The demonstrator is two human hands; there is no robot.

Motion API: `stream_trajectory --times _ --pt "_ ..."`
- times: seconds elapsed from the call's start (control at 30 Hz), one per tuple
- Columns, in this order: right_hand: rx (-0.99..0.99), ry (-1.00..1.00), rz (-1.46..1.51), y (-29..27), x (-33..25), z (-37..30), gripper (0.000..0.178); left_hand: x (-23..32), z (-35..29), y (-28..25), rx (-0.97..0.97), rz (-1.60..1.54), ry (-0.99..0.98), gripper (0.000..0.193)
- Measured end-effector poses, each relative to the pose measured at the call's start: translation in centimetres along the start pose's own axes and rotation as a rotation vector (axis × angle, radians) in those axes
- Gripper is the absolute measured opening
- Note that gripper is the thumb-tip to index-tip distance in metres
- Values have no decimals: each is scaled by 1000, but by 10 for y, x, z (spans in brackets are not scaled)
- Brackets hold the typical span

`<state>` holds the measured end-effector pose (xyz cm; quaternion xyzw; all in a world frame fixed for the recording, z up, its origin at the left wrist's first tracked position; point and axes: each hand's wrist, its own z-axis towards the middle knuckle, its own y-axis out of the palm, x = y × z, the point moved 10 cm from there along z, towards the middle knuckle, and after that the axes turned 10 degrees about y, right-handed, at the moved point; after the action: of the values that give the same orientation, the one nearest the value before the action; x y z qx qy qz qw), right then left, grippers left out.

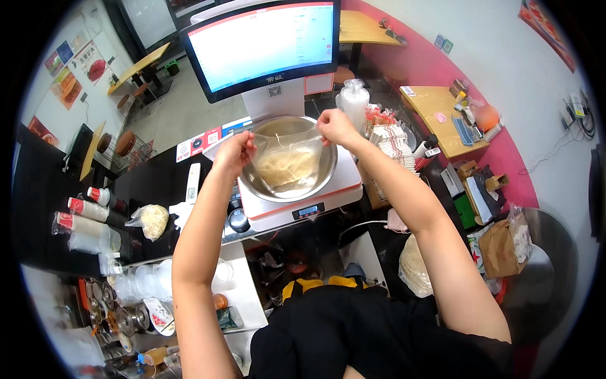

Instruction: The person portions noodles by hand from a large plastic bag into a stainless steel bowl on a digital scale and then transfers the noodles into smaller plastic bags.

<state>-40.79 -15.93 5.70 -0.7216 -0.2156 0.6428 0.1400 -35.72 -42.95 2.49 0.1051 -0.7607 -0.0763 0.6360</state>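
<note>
A clear plastic bag [289,165] with pale noodle-like strands in it hangs between my two hands. My left hand [235,153] pinches its upper left corner, and my right hand [338,128] pinches the upper right one. The bag's lower part is inside a round steel bowl [328,169]; whether it rests on the bottom I cannot tell. Under the bowl is a white digital scale [268,211] with a small lit display on its front.
Behind the bowl stands a large monitor [265,47]. Another bag of pale strands [154,221] lies left on the black counter [142,183]. Stacked paper cups [88,210] are farther left. Wrapped chopsticks [392,146] and a bundle of clear plastic [353,100] stand right of the bowl.
</note>
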Motion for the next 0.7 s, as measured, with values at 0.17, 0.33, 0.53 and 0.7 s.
stream_trajectory --times 0.17,0.33,0.53,0.7 --pt "51 -120 89 -13 -40 -18 14 36 -19 5 61 2 174 19" --pt "-6 2 42 0 -5 -2 14 -12 -11 -16 119 44 -77 14" --pt "112 -135 187 -26 -48 -16 15 25 -18 -3 83 170 12 16" --pt "128 -193 100 -30 -48 0 13 15 -19 10 5 135 -63 17"
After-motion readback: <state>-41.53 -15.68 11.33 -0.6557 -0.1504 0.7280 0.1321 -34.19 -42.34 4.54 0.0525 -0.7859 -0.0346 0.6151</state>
